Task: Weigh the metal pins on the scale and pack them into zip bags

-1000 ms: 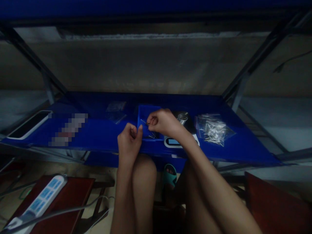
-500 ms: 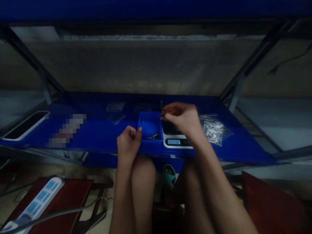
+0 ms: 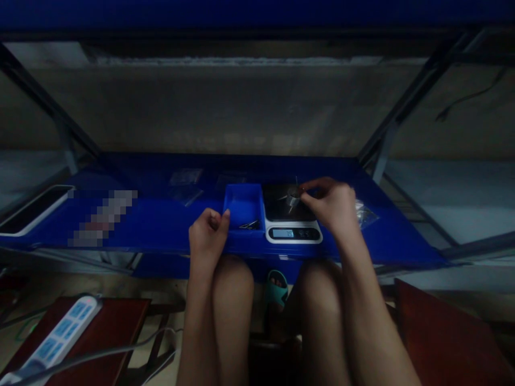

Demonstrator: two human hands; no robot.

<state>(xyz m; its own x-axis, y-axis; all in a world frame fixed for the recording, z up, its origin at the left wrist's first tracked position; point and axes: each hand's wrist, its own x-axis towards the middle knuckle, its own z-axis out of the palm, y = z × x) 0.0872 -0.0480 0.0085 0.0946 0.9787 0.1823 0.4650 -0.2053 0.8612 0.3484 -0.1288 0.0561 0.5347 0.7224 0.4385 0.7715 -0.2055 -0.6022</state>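
Note:
A digital scale with a lit display stands on the blue shelf, small metal pieces on its black plate. Over the plate's right side, my right hand pinches a thin metal piece that points upward. Left of the scale is a blue tray with a few thin metal pieces near its front. My left hand is closed beside the tray's left wall; what it holds, if anything, is hidden. A clear bag of shiny pieces lies partly behind my right hand.
Flat clear bags lie left of the tray. A white-edged dark device is at the shelf's far left. Below, a power strip rests on a red-brown stool, and another red-brown surface is at right.
My right hand has moved right, from above the tray's right edge to over the scale plate, uncovering metal pieces there. The whole view has shifted slightly. My left hand stays by the tray.

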